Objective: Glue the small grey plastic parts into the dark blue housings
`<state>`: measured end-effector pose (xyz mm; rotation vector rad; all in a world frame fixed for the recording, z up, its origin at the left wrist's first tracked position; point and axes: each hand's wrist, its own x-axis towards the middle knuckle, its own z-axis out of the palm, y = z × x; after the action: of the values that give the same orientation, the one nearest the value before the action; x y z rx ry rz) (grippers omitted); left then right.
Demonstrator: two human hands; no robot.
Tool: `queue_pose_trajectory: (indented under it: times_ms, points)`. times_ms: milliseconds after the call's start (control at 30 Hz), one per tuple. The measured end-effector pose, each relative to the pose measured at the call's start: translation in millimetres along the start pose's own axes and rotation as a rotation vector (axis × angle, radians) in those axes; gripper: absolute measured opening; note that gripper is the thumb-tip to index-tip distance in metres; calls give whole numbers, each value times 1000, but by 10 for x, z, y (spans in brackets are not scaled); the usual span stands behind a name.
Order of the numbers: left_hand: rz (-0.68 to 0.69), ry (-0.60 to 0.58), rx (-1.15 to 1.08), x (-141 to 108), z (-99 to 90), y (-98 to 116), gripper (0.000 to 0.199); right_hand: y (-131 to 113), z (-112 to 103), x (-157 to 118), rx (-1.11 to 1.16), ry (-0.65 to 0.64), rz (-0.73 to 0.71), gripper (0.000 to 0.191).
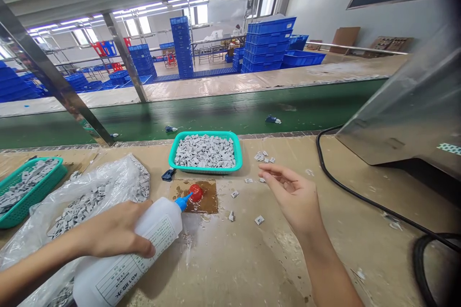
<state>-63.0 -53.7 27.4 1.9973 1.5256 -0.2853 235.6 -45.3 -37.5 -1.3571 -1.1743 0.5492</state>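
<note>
My left hand (pixel 117 230) is wrapped round a large white bottle (pixel 163 220), which is tilted to the right. Its blue nozzle tip touches or hangs just over a small round red cap (pixel 196 193) on a wet brown patch (pixel 212 196). To the right, my right hand (pixel 290 194) hovers over the table with its fingers curled and thumb near the index fingertip; whether something small is between them cannot be made out. Small grey pieces (pixel 259 220) lie loose near it. Behind the cap stands a green basket (pixel 236 165) full of grey pieces.
A plastic bag (pixel 127 172) of grey pieces and another green basket (pixel 32 194) are at the left. A black cable (pixel 360 193) and a metal housing (pixel 399 105) are at the right. Beyond runs a green belt (pixel 223 117) carrying small dark blue parts.
</note>
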Motion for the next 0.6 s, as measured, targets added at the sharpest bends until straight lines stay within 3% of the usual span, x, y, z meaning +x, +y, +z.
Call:
queue_pose_trajectory:
  times_ms: [300, 500, 600]
  points:
    - [37, 103, -123, -7, 128, -62, 48, 10, -6, 12, -28, -28, 17, 18]
    - [127, 304, -514, -61, 357, -319, 64, 19, -11, 46, -82, -44, 21, 23]
    - [158, 485, -756, -16, 300, -453, 70, 116, -24, 98, -145, -27, -28, 23]
